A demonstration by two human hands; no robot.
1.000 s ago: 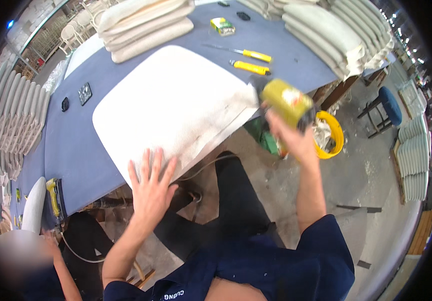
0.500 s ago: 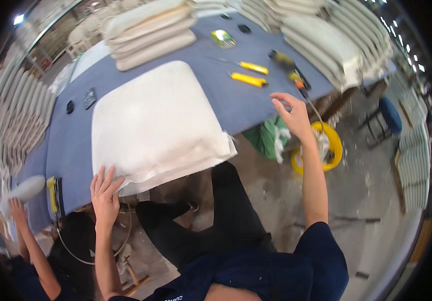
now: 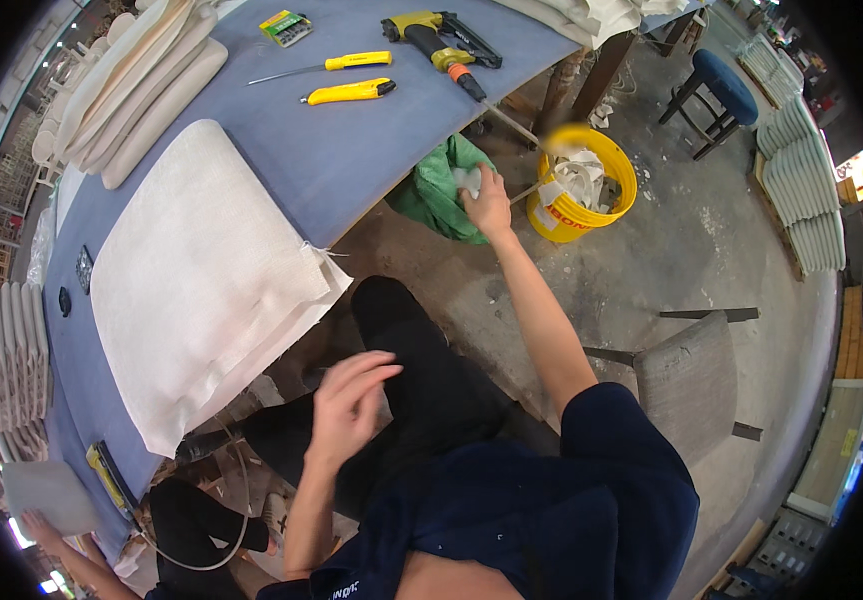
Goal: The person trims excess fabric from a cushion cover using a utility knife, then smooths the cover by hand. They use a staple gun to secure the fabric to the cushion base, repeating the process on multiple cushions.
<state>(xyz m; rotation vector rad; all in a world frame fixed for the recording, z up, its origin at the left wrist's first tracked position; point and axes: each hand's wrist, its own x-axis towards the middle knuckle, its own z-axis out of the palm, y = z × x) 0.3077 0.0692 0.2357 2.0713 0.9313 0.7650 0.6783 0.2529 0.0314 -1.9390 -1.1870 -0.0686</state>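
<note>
Right hand (image 3: 486,203) stretched out, fingers on a white scrap at the green bag (image 3: 433,190) beside the yellow bucket (image 3: 606,190), left hand (image 3: 349,405) empty, fingers loosely spread over the lap, white cushion (image 3: 196,290) overhanging the blue table (image 3: 351,150)

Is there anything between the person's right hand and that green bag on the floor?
Nothing visible stands between them: the right hand is already down at the green bag beside the yellow bucket, apparently touching its top.

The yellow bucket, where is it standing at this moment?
In the head view the yellow bucket stands on the floor at the upper right, beside the table corner, with the green bag to its left and the right hand close by.
</note>
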